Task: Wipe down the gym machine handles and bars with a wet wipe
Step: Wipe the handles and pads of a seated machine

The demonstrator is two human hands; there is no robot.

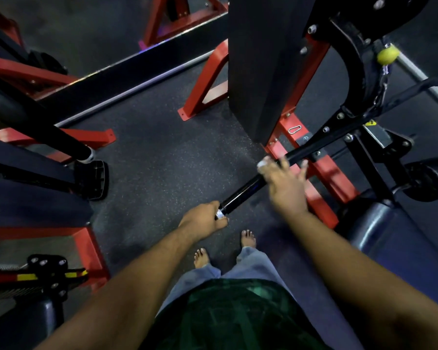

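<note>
left hand [204,216] grips the chrome-capped near end of the long glossy black steel machine bar [240,194], steadying it above the floor. further right, right hand [283,184] lies over the bar, blurred, fingers spread, small crumpled white wet wipe [263,164] under them. bar looks rigid, heavy, probably slick; wipe limp, best pressed flat.
</note>
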